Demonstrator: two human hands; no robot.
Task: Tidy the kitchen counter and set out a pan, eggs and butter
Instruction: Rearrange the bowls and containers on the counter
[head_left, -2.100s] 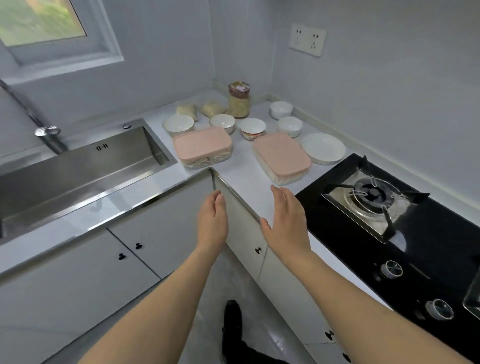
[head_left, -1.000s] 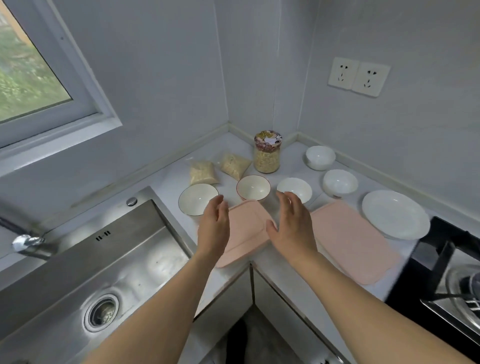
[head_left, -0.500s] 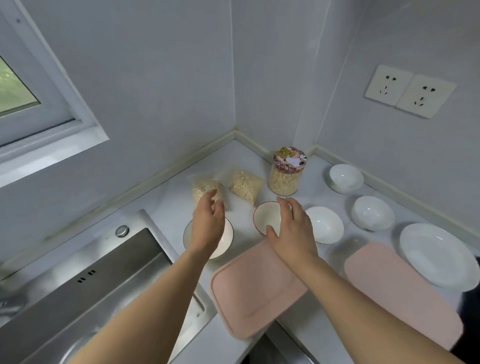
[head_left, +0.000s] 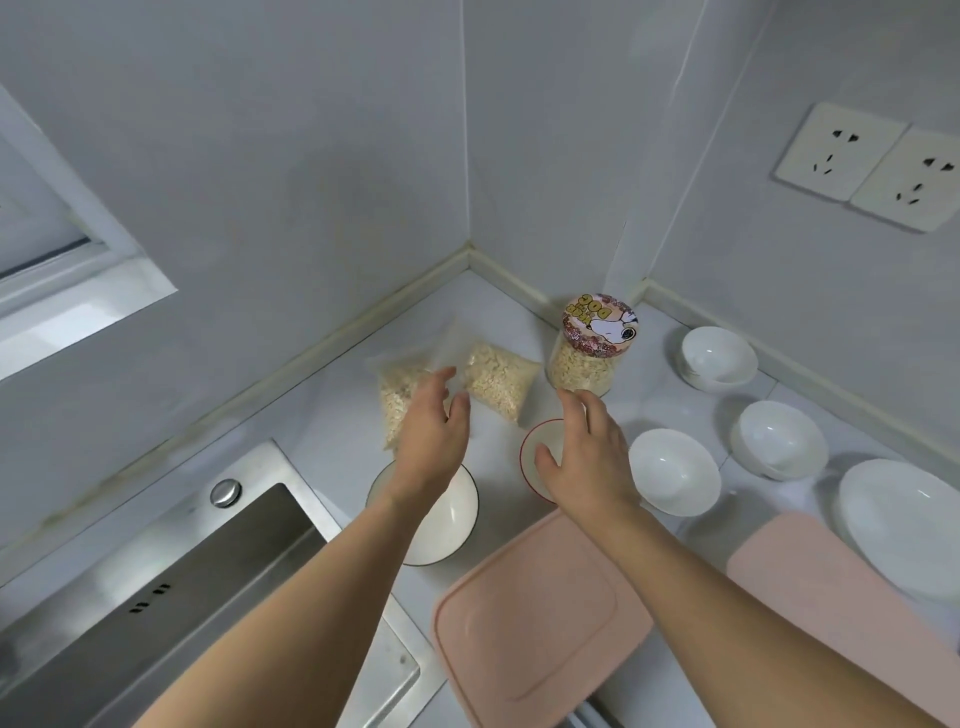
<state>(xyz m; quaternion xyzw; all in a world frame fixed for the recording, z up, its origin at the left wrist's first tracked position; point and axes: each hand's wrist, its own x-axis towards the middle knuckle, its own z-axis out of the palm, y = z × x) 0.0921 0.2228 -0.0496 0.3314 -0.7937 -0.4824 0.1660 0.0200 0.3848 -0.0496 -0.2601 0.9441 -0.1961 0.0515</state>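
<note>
I see the pale grey stone bench (head_left: 332, 431) wrapping the corner, with the stainless steel sink (head_left: 171, 597) at my left and two pink rectangular lidded boxes (head_left: 535, 613) at the near edge, a white round plate (head_left: 904, 525) to the right. My left hand (head_left: 431, 431) hovers with fingers relaxed and spread over a clear bag of pale flakes (head_left: 397, 400); my right hand (head_left: 587, 457) hangs the same way, holding nothing, over a red-rimmed white bowl (head_left: 535, 452). No pan, eggs or butter show on the bench; behind stands a glass jar of flakes with a cartoon-dog lid (head_left: 589, 348).

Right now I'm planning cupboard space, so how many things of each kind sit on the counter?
Bowls: 5
Plates: 1
Pink lidded boxes: 2
Clear bags of flakes: 2
Jars: 1
Total: 11
</note>
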